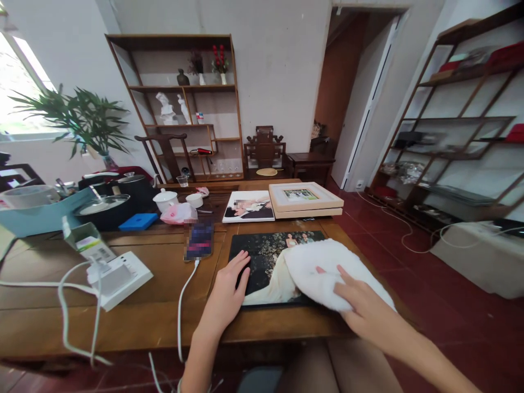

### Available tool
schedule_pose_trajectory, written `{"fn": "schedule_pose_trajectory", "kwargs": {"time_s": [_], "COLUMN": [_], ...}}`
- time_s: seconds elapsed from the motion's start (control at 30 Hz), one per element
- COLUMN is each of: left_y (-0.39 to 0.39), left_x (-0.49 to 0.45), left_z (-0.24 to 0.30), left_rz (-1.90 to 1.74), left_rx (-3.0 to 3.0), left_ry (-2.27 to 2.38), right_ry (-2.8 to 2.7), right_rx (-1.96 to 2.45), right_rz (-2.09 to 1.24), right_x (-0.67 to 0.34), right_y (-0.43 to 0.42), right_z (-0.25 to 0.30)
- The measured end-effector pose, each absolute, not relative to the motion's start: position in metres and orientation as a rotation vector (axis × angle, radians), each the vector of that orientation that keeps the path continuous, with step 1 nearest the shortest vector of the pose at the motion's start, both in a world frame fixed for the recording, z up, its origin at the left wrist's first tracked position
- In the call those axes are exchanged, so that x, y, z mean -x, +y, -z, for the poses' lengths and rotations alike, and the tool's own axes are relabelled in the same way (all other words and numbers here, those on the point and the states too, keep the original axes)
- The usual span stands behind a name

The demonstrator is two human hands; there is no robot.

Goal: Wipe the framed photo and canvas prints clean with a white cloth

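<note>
A dark wedding photo panel [260, 257] lies flat on the wooden table [164, 305] in front of me. My left hand [229, 286] rests on its left edge, fingers stretched out and holding nothing. A white fluffy cloth [319, 262] covers the panel's right part and hangs past its right edge. My right hand [354, 295] presses on this cloth with the fingers curled into it, so some fingertips are hidden in the pile. Two standing figures and a long pale dress show on the uncovered part of the print.
Behind the panel lie a white-edged photo [248, 206] and stacked light wood frames [305, 199]. A phone [198, 240] with a white charging cable [180, 311] sits left. Farther left are a white box [123, 278], a blue box [138, 221], a lidded pan [102, 207] and a teapot [166, 199].
</note>
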State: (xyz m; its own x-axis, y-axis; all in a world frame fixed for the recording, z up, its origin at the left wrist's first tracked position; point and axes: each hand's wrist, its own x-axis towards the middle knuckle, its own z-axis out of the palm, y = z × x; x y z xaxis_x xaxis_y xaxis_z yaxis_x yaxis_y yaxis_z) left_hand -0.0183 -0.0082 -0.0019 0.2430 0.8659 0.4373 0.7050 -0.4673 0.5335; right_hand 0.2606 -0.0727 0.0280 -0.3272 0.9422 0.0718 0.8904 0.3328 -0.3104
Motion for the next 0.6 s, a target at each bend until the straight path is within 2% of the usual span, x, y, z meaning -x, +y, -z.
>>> {"fn": "schedule_pose_trajectory", "kwargs": {"time_s": [0.13,0.23,0.6], "left_y": [-0.008,-0.008,-0.009], "left_x": [0.018,0.017,0.019], "left_z": [0.002,0.002,0.002], "left_rz": [-1.026,-1.020,-1.012], "left_rx": [-2.282,-2.278,-2.273], "left_ry": [1.480,1.488,1.479], "right_ry": [-2.496,-2.541,-2.368], "right_rx": [1.539,1.514,1.541], "right_rz": [-0.485,-0.550,-0.285], "right_x": [-0.265,-0.267,-0.260], "right_y": [-0.114,-0.114,0.027], "right_z": [-0.037,-0.041,-0.038]}}
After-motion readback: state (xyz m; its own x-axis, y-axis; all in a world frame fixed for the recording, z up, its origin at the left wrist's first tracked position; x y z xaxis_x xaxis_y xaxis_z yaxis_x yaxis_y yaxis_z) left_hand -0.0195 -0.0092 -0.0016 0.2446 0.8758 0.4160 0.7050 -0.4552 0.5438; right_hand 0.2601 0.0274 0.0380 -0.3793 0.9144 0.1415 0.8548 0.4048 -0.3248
